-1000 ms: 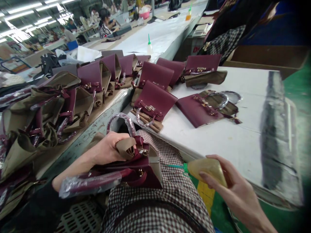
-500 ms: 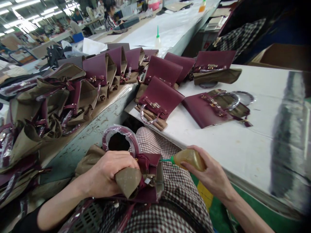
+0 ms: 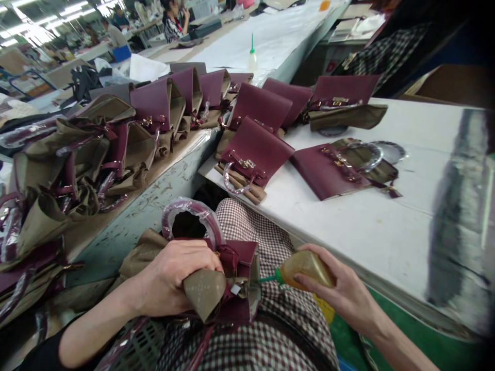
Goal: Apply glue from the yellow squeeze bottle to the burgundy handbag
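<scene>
My left hand [image 3: 180, 278] is closed around a burgundy handbag [image 3: 238, 309] on my lap, bunching its brown lining [image 3: 204, 293]. A plastic-wrapped handle [image 3: 193, 208] of this bag stands up behind the hand. In my right hand [image 3: 340, 283] is a squeeze bottle [image 3: 307, 270] of amber liquid, lying nearly level. Its thin green nozzle [image 3: 268, 279] points left, with the tip at the bag's open right edge; whether it touches I cannot tell. A checked cloth [image 3: 270, 330] covers my lap beneath the bag.
Several burgundy bags [image 3: 261, 149] lie on the white table [image 3: 386, 232] ahead and right. More bags with brown linings [image 3: 135, 149] crowd the bench at left. Another green-tipped bottle [image 3: 252, 61] stands farther back. A person [image 3: 174, 23] sits in the distance.
The bottle in my right hand has moved down and slightly right, its nozzle tip sliding lower along the bag's edge. My left hand keeps its hold with little movement.
</scene>
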`<state>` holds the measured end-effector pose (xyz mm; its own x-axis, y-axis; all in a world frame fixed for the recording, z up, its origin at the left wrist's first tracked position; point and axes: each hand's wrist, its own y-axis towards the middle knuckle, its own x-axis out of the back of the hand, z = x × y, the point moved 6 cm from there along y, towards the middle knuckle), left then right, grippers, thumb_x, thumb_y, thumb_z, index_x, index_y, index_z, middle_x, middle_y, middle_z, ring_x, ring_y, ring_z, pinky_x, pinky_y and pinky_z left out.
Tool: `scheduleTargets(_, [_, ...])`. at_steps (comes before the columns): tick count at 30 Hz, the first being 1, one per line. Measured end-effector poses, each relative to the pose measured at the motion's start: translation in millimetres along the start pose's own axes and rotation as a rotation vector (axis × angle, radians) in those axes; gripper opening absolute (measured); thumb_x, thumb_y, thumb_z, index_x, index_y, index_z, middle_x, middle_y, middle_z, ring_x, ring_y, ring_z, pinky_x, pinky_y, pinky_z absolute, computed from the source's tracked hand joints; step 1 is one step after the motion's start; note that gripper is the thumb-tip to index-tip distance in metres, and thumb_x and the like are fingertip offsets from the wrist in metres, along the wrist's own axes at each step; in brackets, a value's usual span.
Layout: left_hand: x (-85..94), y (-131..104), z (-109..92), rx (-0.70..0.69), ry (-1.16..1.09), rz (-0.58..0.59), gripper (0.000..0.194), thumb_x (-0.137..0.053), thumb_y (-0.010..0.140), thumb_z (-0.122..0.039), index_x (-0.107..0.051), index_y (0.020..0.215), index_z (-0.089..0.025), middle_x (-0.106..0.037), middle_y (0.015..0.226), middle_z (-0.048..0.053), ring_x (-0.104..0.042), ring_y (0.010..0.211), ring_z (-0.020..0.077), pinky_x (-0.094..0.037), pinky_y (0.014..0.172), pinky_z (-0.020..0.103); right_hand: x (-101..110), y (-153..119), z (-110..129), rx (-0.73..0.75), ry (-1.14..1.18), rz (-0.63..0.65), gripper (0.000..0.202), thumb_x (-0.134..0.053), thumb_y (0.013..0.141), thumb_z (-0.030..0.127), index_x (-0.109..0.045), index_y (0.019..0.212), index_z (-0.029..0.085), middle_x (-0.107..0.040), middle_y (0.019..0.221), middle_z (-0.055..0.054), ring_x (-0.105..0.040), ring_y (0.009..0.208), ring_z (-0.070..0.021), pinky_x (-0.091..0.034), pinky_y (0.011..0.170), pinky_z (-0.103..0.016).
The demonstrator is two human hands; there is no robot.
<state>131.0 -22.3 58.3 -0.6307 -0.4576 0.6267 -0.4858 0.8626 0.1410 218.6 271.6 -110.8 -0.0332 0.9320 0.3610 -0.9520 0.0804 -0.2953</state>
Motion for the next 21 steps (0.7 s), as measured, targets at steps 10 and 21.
scheduleTargets(10, [-20.7, -19, -25, -0.016, 0.04, 0.02, 0.018, -0.068, 0.092, -0.011, -0.054, 0.098, -0.019, -0.075, 0.093, 0.007, -0.067, 0.076, 0.0184, -0.049, 0.068, 0.031, -2, -16, -5, -0.101, 0.022, 0.018, 0.065, -0.076, 0.084, 0.072, -0.06, 0.129, 0.027, -0.078, 0.109, -0.008, -0.075, 0.099, -0.0346, -0.059, 0.089, -0.05])
scheduleTargets(21, [-36.6, -49, -31, 0.023, 0.086, 0.08, 0.007, -0.064, 0.101, -0.018, -0.057, 0.104, -0.017, -0.075, 0.1, 0.009, -0.069, 0.085, 0.021, -0.052, 0.073, 0.032, -3, -24, -13, -0.267, 0.107, 0.057, 0.065, -0.069, 0.087, 0.075, -0.062, 0.128, 0.025, -0.076, 0.088, -0.003, -0.065, 0.061, -0.0241, -0.053, 0.049, -0.037])
